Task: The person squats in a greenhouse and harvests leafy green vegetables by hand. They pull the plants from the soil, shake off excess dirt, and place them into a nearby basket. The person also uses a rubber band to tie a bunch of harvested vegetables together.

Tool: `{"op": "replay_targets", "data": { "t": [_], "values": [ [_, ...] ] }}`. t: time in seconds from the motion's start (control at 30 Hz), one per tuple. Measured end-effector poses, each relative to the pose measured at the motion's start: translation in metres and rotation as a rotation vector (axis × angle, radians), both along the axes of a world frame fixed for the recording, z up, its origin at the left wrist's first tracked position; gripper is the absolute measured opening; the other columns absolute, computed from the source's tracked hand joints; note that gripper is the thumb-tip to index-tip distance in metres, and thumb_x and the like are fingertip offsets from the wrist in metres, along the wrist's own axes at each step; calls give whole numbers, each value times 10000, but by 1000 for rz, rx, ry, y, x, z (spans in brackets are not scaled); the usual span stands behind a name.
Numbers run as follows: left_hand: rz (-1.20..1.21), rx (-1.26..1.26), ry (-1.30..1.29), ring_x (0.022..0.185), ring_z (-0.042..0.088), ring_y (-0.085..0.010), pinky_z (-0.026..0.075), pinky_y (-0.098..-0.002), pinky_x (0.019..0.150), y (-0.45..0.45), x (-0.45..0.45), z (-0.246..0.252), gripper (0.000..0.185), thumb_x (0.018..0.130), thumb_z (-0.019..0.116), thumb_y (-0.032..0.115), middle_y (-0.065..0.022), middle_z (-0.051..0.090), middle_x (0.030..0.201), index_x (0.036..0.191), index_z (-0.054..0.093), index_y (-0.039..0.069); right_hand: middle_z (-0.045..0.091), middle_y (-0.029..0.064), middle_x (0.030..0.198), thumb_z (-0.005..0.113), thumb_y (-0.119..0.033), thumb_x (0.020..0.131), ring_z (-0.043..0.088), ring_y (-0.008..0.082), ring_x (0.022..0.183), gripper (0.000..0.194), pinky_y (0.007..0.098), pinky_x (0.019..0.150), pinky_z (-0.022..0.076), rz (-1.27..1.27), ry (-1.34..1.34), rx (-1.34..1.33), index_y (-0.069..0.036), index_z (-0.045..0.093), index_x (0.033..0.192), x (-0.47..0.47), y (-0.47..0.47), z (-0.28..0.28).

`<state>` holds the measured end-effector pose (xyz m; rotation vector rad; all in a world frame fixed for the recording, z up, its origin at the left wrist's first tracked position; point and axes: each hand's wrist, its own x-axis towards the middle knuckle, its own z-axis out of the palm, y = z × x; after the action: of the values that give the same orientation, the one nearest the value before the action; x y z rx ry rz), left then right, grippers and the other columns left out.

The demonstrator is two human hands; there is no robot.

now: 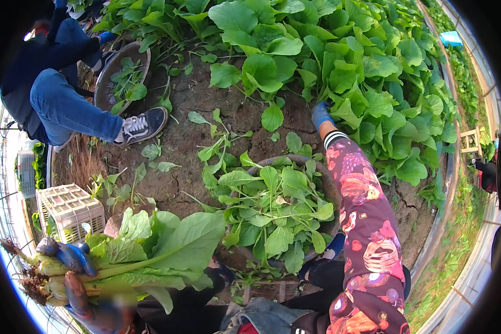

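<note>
My left hand (77, 267), in a soiled blue glove, is closed around a bunch of leafy greens (167, 246) at the lower left. Soil clings to the roots, which point left, and the broad leaves spread right. My right hand (320, 115), in a blue glove, reaches to the base of the standing leafy plants (371, 83); its fingertips are partly hidden by leaves, so its grip cannot be told. Below it, between my feet and the plants, a round basin (294, 158) holds a heap of loose leaves (275, 208).
At the upper left a person in jeans (73, 108) sits beside another basin (147, 62) with some leaves. A cream plastic crate (71, 204) stands at the left. Loose leaves (215, 146) lie on the cracked soil (179, 142). A wooden stool (471, 140) is at the far right.
</note>
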<state>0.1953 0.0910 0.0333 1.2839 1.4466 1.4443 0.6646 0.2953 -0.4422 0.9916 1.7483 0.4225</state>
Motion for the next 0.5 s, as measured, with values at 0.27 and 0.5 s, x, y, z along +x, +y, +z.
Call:
{"op": "replay_targets", "data": {
  "t": [0.27,0.5],
  "values": [
    [100,-55,182,770,407,-115,354,-277,888,-9,0,0,597,830,573,241,-23,438,874,1318,343,-15,636,48,1142,552,-212,863,592,288,1055,311,528,837,455,-112,10,-73,-137,668,1142,-40,-16,-4],
    [268,-44,93,804,452,-132,356,-264,885,-15,8,-5,557,859,536,203,-53,515,964,1333,362,-33,667,2,1070,568,-189,866,621,217,1003,241,453,726,438,-204,265,239,-181,702,1066,-43,6,42]
  ]
}}
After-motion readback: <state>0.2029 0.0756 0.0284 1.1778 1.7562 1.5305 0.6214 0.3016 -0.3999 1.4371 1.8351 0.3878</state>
